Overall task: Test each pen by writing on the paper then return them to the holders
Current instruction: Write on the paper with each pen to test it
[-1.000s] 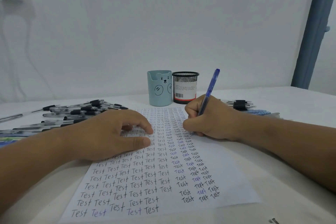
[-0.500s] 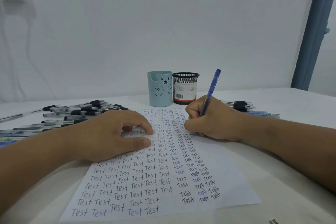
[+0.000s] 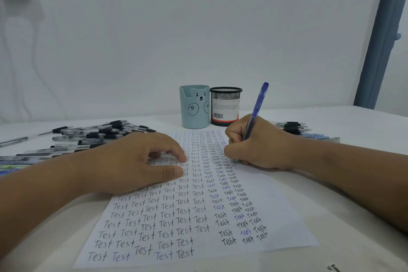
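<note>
Two hands on white written-over paper sheet [image 3: 198, 216], right hand [image 3: 256, 146] fingers clamped on blue plastic pen [image 3: 257, 108] tip at paper's right columns, left hand [image 3: 136, 163] fingers spread flat on paper, pale-blue bear holder [image 3: 194, 107] and black mesh holder [image 3: 225, 106] just behind paper

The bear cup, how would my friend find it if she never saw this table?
Look at the far end of the paper, by the wall. Two pen holders stand there side by side; the bear cup is the left one. It is pale blue with a drawn bear face, while the mesh holder beside it is black wire.
</note>
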The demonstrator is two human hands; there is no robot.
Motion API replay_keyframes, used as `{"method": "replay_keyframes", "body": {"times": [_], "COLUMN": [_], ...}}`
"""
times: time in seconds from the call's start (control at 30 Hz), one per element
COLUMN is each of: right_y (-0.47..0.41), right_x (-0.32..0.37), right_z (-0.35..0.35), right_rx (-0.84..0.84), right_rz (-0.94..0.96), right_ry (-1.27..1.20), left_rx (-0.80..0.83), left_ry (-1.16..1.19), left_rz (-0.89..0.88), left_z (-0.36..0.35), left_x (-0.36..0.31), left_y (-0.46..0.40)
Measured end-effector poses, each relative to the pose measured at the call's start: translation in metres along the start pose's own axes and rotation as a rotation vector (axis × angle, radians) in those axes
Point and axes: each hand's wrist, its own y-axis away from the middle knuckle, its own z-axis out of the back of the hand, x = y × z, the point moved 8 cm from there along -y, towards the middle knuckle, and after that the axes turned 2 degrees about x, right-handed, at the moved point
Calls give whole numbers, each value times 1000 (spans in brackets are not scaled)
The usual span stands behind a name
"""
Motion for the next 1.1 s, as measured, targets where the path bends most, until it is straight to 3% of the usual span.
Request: {"method": "replay_keyframes", "body": {"times": [0.47,0.63,0.73,0.9,1.1], "right_y": [2,5,1,0,2], "right_x": [-1,-1,6,7,18], "right_z": [0,13,22,24,25], "right_rx": [-6,-199,-310,-307,-325], "right_rz": [-28,-78,7,108,160], "right_ry": [-16,-282,-254,-405,92], "left_rx": [-1,-4,-1,-7,-3], "left_ry": [-9,-32,-25,-20,-17], "left_rz": [3,22,17,-4,4], "left_z": [0,1,0,0,0], "left_x": [-1,-3,-3,-4,-4], "left_y": [1,1,3,2,3]}}
